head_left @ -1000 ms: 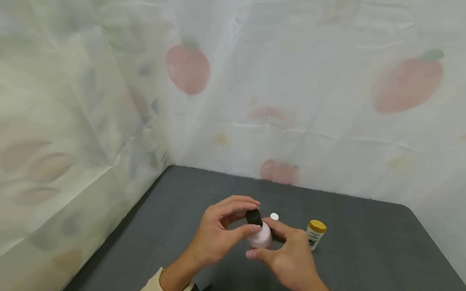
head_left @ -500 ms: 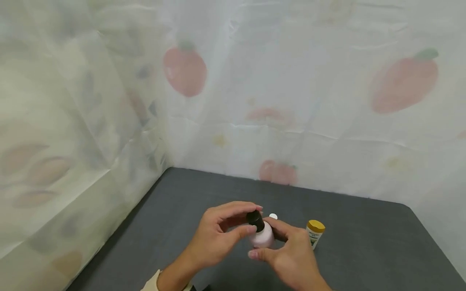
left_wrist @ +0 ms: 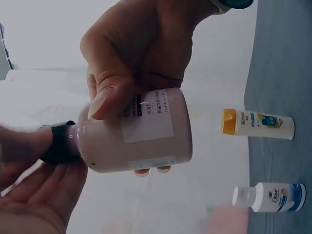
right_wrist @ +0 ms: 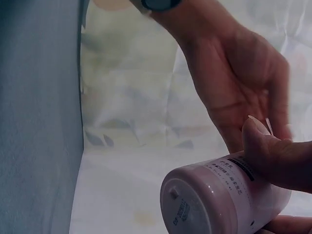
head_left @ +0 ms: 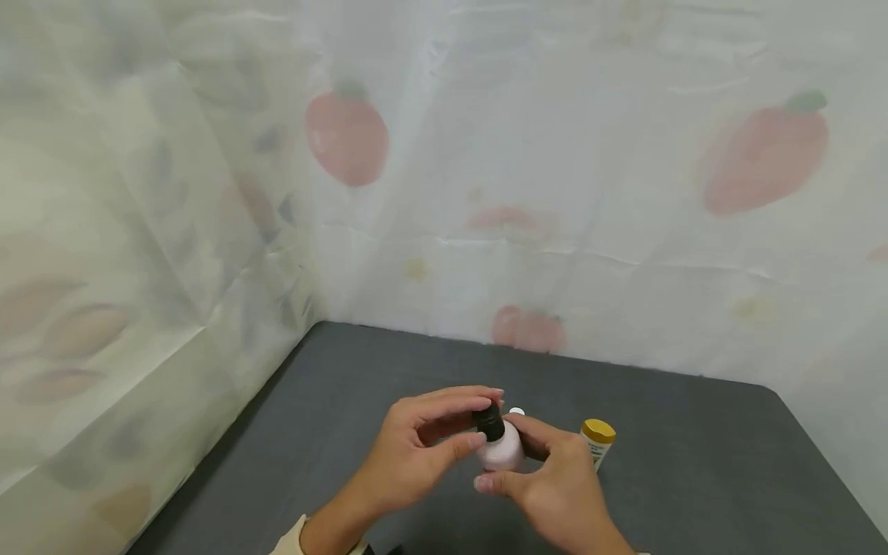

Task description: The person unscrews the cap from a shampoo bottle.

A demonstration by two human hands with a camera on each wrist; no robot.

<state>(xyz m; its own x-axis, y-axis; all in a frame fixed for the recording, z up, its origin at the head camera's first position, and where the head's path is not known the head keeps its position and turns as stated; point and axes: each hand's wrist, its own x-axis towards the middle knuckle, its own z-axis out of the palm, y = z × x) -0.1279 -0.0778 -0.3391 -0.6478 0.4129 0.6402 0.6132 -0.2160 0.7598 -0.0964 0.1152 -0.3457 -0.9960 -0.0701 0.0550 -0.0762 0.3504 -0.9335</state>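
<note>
Both hands are on one pink bottle (head_left: 502,456), held up off the grey table (head_left: 680,470), just in front of the person.

Left hand (head_left: 416,459): thumb and fingers clamped round the black cap (head_left: 489,425), thumb on the near side, fingers over the top and far side. Right hand (head_left: 558,489): clamped round the bottle body, thumb on one side, fingertips showing past the other in the left wrist view. Bottle is tilted in the head view, cap end up and toward the left hand. Cap is at the neck; can't tell whether it's fully seated.

White label (left_wrist: 146,119) on the body carries small dark print. Base (right_wrist: 184,207) has a printed code, too blurred to read in full.

Two other bottles stand upright on the table, apart from each other. White bottle with yellow cap (left_wrist: 265,125) is right of the right hand, partly behind it in the head view. Dove bottle (left_wrist: 279,197), white with blue on the label, is behind the hands; in the head view only its white cap (head_left: 516,411) shows.

Pale sheeting (head_left: 569,146) with red fruit prints (head_left: 347,139) hangs behind the table.
</note>
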